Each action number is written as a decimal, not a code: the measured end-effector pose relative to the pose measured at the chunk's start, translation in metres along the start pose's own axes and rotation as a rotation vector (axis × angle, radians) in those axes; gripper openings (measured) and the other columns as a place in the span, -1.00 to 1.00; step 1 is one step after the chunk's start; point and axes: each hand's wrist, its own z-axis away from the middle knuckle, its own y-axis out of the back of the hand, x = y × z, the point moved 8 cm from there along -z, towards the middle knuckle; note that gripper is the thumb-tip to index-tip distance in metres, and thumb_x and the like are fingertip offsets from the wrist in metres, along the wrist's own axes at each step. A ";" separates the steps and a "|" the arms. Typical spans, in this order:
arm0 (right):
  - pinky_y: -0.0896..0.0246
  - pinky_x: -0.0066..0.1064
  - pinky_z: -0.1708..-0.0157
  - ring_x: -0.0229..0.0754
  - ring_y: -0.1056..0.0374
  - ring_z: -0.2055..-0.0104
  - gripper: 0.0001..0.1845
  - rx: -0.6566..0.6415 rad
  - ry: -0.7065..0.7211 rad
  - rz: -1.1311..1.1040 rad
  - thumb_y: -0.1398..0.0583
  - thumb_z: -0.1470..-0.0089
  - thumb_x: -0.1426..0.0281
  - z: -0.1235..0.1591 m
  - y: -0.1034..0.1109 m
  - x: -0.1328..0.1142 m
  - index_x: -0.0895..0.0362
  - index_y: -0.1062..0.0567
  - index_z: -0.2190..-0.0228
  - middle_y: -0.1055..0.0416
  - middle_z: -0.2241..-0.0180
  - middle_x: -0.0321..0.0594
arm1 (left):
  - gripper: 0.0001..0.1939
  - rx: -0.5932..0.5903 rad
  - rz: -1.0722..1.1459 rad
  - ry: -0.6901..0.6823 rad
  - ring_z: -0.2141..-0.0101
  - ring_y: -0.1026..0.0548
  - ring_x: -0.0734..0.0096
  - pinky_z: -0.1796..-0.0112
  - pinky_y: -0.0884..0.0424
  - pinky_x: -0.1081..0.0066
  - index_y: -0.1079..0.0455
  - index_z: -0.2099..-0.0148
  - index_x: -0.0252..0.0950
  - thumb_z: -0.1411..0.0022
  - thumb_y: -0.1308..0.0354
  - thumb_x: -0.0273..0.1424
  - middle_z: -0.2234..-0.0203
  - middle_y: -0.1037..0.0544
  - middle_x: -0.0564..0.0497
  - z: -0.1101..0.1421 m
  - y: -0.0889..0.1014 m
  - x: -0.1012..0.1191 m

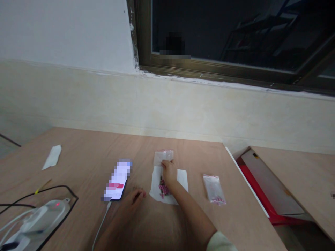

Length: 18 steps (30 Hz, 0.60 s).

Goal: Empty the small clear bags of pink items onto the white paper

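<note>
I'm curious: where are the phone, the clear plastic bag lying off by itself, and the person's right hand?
Phone (117, 181): head view, on its screen.
Clear plastic bag (213, 186): head view, on the middle of the bag.
Right hand (169, 172): head view, on the back of the hand.

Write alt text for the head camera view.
A person's right hand touches a small clear plastic bag above pink beads on white paper on a wooden table; the left hand is near a smartphone. Another bag lies to the right.
</note>
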 end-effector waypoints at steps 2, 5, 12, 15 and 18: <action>-0.06 -0.31 0.20 -0.11 -0.23 0.23 -0.73 0.078 -0.035 -0.118 -0.02 -0.02 0.48 0.000 0.013 0.002 0.15 -0.52 0.37 -0.46 0.33 -0.11 | -0.75 -0.015 0.030 0.014 0.35 -0.46 0.30 0.30 -0.35 0.39 -0.35 0.40 -0.24 -0.11 0.07 -0.23 0.47 -0.49 0.03 -0.003 0.000 -0.002; -0.09 -0.34 0.26 -0.15 -0.26 0.29 -0.73 0.172 -0.106 -0.365 -0.03 -0.02 0.35 0.006 0.038 0.004 0.16 -0.50 0.34 -0.45 0.35 -0.13 | -0.74 0.005 0.147 0.019 0.31 -0.46 0.27 0.28 -0.38 0.35 -0.36 0.35 -0.28 -0.06 0.02 -0.21 0.41 -0.51 -0.01 -0.011 0.003 -0.004; 0.05 -0.47 0.59 -0.36 -0.07 0.63 -0.69 -0.090 -0.302 -0.965 -0.16 0.12 0.14 0.057 0.043 0.001 0.15 -0.47 0.47 -0.38 0.54 -0.27 | -0.61 -0.017 0.370 -0.156 0.16 -0.43 0.27 0.15 -0.36 0.30 -0.32 0.09 -0.29 -0.06 -0.04 -0.20 0.13 -0.46 -0.09 -0.028 0.000 0.037; 0.09 -0.47 0.63 -0.37 -0.01 0.68 -0.63 -0.171 -0.372 -1.101 -0.19 0.19 0.08 0.079 0.029 0.009 0.16 -0.44 0.52 -0.22 0.71 -0.37 | -0.68 -0.109 0.441 -0.169 0.26 -0.47 0.30 0.22 -0.39 0.32 -0.37 0.20 -0.32 -0.07 -0.06 -0.21 0.28 -0.52 -0.07 -0.024 -0.008 0.049; 0.09 -0.47 0.63 -0.35 -0.05 0.67 -0.62 -0.166 -0.415 -1.032 -0.17 0.17 0.07 0.093 0.025 0.024 0.16 -0.41 0.51 -0.21 0.71 -0.37 | -0.73 -0.123 0.468 -0.113 0.32 -0.48 0.32 0.26 -0.39 0.34 -0.39 0.29 -0.33 -0.04 -0.11 -0.24 0.37 -0.53 -0.02 -0.014 -0.009 0.047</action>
